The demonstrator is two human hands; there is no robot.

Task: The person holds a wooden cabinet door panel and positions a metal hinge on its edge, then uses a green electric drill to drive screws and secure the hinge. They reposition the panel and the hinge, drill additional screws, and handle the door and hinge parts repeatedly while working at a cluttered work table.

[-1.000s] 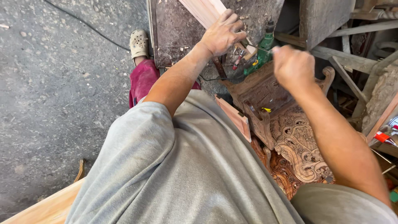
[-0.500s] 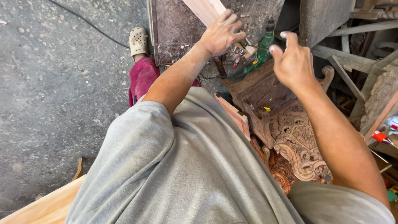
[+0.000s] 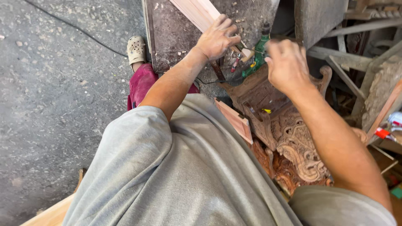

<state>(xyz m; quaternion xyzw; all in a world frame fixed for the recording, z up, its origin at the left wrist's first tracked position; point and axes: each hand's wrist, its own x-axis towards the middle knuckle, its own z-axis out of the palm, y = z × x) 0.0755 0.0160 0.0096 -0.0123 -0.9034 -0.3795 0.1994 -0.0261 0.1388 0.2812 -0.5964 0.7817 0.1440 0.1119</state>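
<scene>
shirt: grey, short sleeves (image 3: 176, 167) | trousers: magenta (image 3: 142, 86) | shoe: beige perforated clog (image 3: 136, 49)

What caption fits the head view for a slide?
Left hand presses on a pale wooden plank on a dusty bench while the right hand hovers above carved wooden panels.

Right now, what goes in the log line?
left hand: pressing on wooden strip | right hand: raised, empty | below: carved panel

Grey concrete floor (image 3: 54, 104), carved wooden furniture (image 3: 293, 142)
</scene>
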